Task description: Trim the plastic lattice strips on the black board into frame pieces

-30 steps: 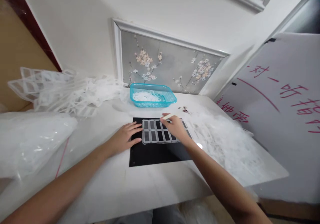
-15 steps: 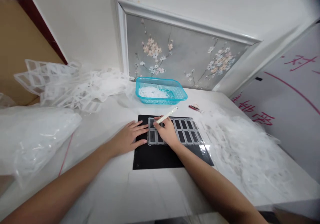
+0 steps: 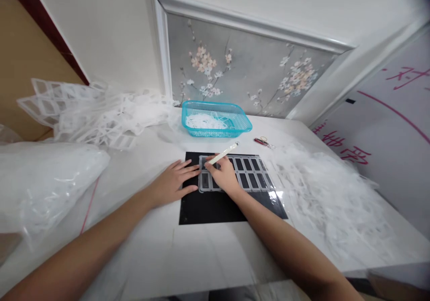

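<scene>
My right hand (image 3: 225, 178) is closed around a slim, pale pen-like tool (image 3: 224, 153). Its lower end points down at the left part of a translucent plastic sheet (image 3: 237, 178) with rows of rectangular cells; my fingers hide the tip. Beneath the sheet lies a black mat (image 3: 211, 209), showing dark through the cells. My left hand (image 3: 175, 182) rests flat and open, fingers spread across the mat's left edge, with the fingertips at the sheet's left border. Whether those fingertips press on the sheet is hard to tell.
Behind the mat stands a blue plastic basket (image 3: 217, 134) holding thin white strips. A red-handled small tool (image 3: 261, 141) lies to its right. White plastic frames (image 3: 97, 113) pile up at left, above a bulging clear bag (image 3: 50, 180). More translucent sheets (image 3: 329, 198) cover the right side.
The view has tilted slightly. My right hand and the pen-like tool have barely shifted, and my left hand stays flat in the same place.
</scene>
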